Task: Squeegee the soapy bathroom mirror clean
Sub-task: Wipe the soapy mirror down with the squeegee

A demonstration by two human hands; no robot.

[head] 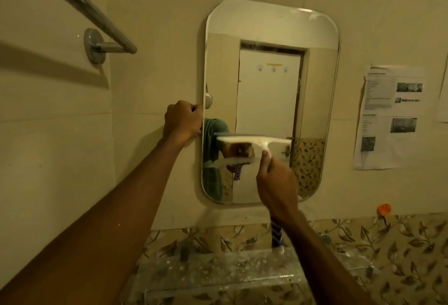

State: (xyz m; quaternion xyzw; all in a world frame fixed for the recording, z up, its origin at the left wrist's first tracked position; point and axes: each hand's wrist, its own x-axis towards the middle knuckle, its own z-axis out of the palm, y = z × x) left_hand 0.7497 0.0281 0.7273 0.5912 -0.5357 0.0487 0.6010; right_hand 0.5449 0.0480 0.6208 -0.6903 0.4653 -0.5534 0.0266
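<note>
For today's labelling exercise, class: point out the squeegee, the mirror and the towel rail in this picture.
squeegee (pixel 254 140): head view, on the white blade bar.
mirror (pixel 269 101): head view, on the glass above the squeegee.
towel rail (pixel 82 3): head view, on the grey bar, upper left.

Mirror (pixel 269 86): upright rectangle with rounded corners, frameless, flat on the wall; glass mostly clear, white smear at the top right corner. Squeegee (pixel 254 140): white, T-shaped; blade level against the lower half of the glass, handle pointing down, gripped by the right hand (pixel 276 183)
</note>
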